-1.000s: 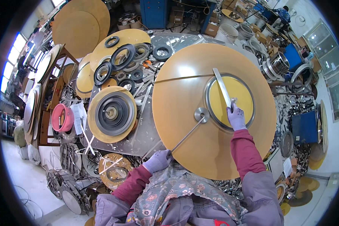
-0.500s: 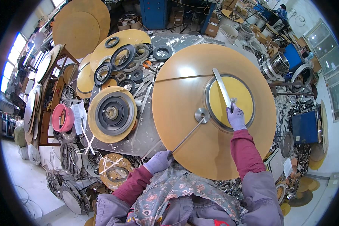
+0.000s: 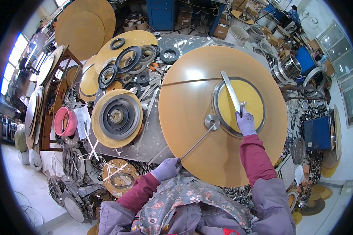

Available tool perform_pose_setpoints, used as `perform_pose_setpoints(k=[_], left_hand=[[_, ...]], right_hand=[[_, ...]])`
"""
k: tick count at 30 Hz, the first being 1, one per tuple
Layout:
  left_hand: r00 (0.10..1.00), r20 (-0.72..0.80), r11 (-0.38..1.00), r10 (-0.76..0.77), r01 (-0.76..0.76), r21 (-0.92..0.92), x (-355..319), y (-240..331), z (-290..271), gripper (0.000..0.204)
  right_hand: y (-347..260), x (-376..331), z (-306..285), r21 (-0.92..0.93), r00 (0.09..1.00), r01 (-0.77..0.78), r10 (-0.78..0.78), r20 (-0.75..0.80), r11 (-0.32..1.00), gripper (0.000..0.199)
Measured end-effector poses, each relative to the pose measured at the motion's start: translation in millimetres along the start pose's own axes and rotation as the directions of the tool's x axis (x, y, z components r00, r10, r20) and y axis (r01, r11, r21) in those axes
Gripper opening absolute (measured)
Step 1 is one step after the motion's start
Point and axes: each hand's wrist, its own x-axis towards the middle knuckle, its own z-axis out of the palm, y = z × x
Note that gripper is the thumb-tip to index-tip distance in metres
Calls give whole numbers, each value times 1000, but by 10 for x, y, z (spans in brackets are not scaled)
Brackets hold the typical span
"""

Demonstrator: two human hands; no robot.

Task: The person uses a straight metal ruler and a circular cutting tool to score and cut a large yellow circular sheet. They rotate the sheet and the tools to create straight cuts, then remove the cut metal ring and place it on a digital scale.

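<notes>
— The big tan disc (image 3: pixel 192 129) lies flat on the metal table (image 3: pixel 145 145) right under both my hands. On it, beneath my right hand, sits a yellow disc (image 3: pixel 239 102) inside a grey metal ring (image 3: pixel 217 117).

— What is each hand doing?

— My right hand (image 3: pixel 245 122) is closed around the near end of a flat metal bar (image 3: pixel 230 91) that runs away from my fingers across the yellow disc. Held at that end, the bar stays lying across the ring, as I judge it. My left hand (image 3: pixel 166 169) is down at the near rim of the tan disc, fingers curled on the end of a thin metal rod (image 3: pixel 196 143); how tightly, I cannot tell.

— Where does the rod lead?

— Up and to the right from my left hand, to a small round hub (image 3: pixel 211 121) at the disc's centre, just left of my right hand. It looks pinned there, so gripping the outer end gives me leverage.

— And around you?

— Off to the left of my left hand stands a stack of dark rings on a smaller tan disc (image 3: pixel 117 117), with a pink reel (image 3: pixel 64 122) further left. Beyond it lie loose black rings (image 3: pixel 127 58).
</notes>
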Motion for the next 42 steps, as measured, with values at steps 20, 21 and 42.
perform_pose_setpoints(k=[20, 21, 42], left_hand=[[999, 26, 1000, -18, 18, 18, 27, 2, -33, 32], [999, 30, 1000, -22, 22, 16, 29, 12, -41, 32], [1000, 6, 1000, 15, -15, 9, -22, 76, -19, 23]], right_hand=[[21, 20, 21, -21, 1000, -13, 13, 6, 1000, 41], [41, 19, 42, -15, 1000, -5, 5, -4, 1000, 41], [0, 3, 50, 8, 1000, 21, -21, 14, 1000, 36]])
